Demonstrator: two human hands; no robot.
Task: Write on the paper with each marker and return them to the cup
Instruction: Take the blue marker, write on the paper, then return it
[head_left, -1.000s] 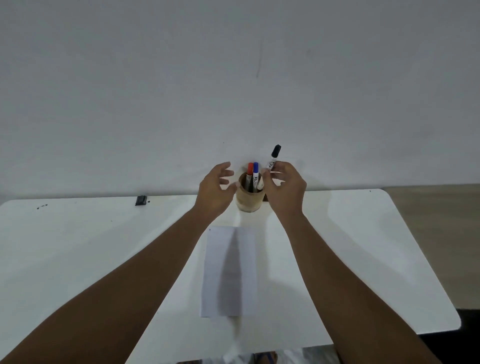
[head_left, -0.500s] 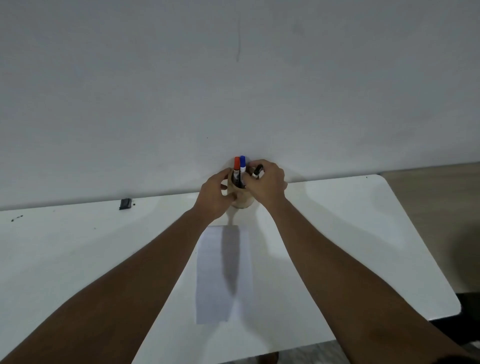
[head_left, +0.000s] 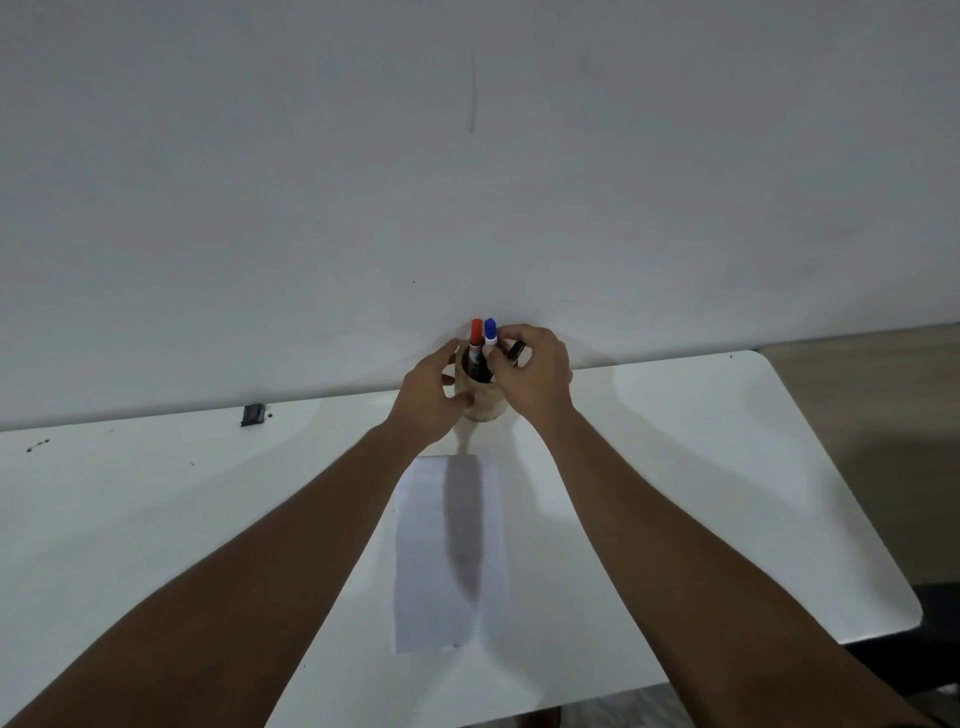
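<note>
A tan cup (head_left: 483, 402) stands at the table's far edge by the wall. A red-capped marker (head_left: 476, 332) and a blue-capped marker (head_left: 490, 331) stick up out of it. My left hand (head_left: 428, 395) wraps the cup's left side. My right hand (head_left: 532, 376) is over the cup's right rim, its fingers pinching the black-capped marker (head_left: 515, 351), whose cap shows between them, low and leaning at the rim. A white sheet of paper (head_left: 415, 571) lies flat on the table, nearer to me than the cup.
The white table (head_left: 701, 467) has a rounded right edge, with floor beyond it. A small black object (head_left: 253, 414) sits at the far left by the wall. A plain wall rises right behind the cup.
My right hand has brought the black marker down from above the cup to its rim. My left hand has closed onto the cup's side.
</note>
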